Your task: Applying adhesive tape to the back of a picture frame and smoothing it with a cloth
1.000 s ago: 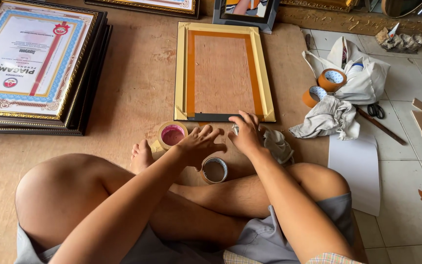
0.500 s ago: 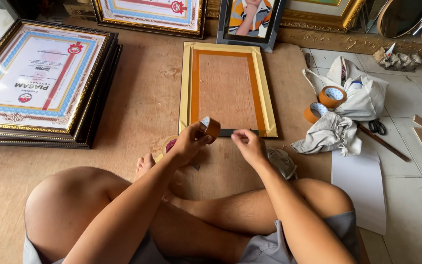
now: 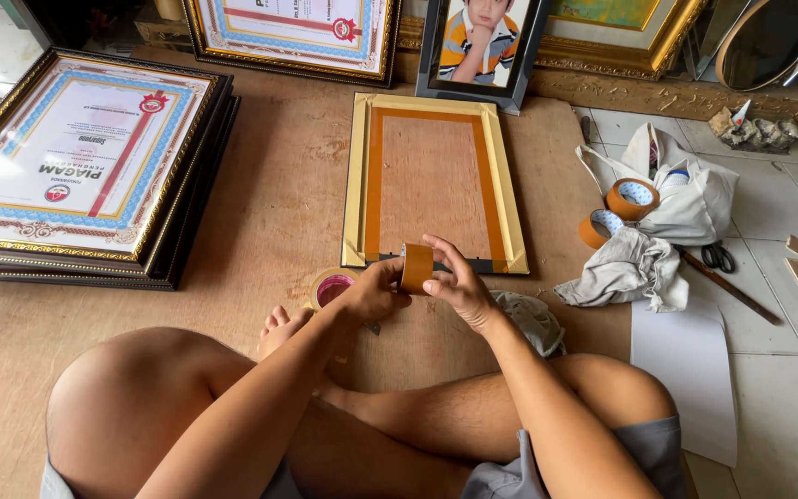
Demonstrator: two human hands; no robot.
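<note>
Our right hand (image 3: 459,286) and left hand (image 3: 376,291) both close on the brown tape roll (image 3: 416,268), held upright just over the near edge of the face-down gold frame (image 3: 355,185). We should find the loose end, pull it straight, and line it along the backing seam.

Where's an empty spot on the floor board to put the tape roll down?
Bare brown board lies between the stacked frames and the face-down gold frame. It is crowded to the right, with tape rolls, cloth and scissors. Both hands hold the brown tape roll.
</note>
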